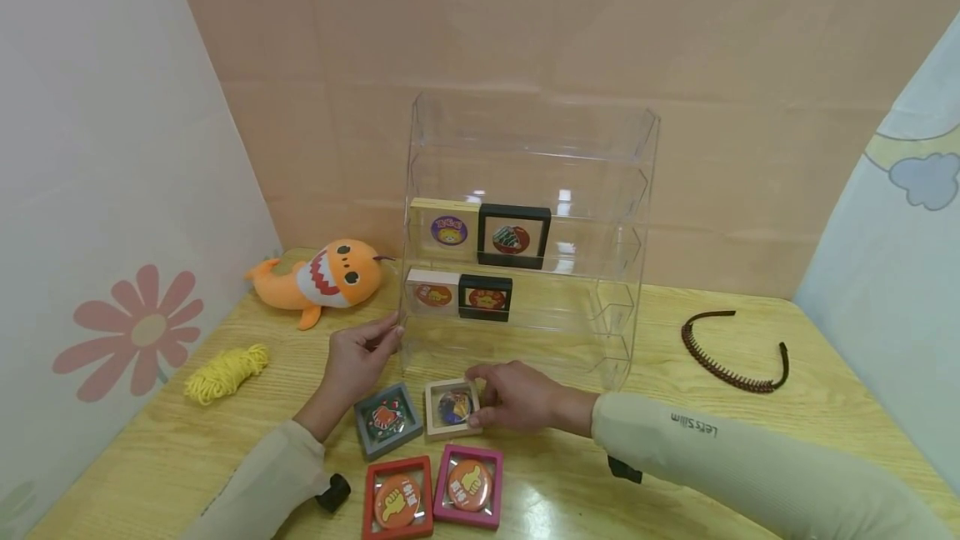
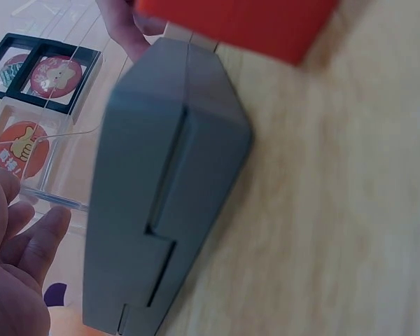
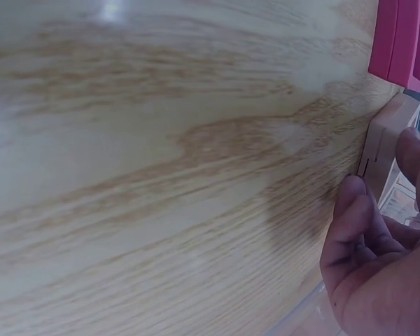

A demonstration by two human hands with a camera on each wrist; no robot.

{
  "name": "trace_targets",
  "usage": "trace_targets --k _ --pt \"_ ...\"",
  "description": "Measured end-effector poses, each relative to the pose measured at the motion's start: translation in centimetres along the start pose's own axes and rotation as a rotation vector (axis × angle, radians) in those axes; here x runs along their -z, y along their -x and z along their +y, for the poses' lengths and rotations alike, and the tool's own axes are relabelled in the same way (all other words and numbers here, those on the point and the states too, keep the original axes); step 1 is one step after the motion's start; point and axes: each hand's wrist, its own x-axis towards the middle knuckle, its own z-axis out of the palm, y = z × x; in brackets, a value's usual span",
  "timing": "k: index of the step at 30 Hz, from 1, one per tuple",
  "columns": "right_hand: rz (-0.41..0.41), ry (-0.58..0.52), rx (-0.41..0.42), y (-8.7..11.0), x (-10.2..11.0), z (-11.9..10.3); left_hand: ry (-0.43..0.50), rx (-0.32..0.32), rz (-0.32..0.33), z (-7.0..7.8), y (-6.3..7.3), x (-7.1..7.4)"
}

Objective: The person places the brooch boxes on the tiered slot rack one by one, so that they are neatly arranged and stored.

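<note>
A clear acrylic display rack [image 1: 525, 332] with several tiers stands on the table. At its left side edge, my left hand [image 1: 362, 361] pinches the rack between thumb and fingers. My right hand [image 1: 519, 397] grips the right side of a cream square frame [image 1: 429, 422] with a dark blue and gold round badge, which lies on the table before the rack. Close beside it is a grey frame [image 1: 366, 432], large in the left wrist view. Nearer me lie a red frame [image 1: 371, 494] and a magenta frame [image 1: 497, 490], each holding an orange thumbs-up badge.
On the rack's tiers sit a yellow frame [image 1: 423, 227], a large black frame [image 1: 545, 236], a pale pink frame [image 1: 412, 294] and a small black frame [image 1: 485, 313]. An orange shark plush [image 1: 288, 290] and yellow cord [image 1: 225, 373] lie left; a brown headband [image 1: 720, 369] lies right.
</note>
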Motion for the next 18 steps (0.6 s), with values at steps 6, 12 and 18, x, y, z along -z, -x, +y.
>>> trace_targets --k 6,12,18 --pt "-0.011 -0.02 -0.016 -0.05 -0.02 0.04 -0.004 0.0 0.003 0.0 0.01 -0.01" --pt "-0.018 -0.034 -0.03 -0.1 0.06 -0.04 -0.01 -0.012 0.01 -0.09 -0.03 -0.02" --pt "-0.026 -0.067 -0.036 -0.16 0.22 -0.12 -0.012 -0.016 0.01 -0.08 -0.05 -0.05"
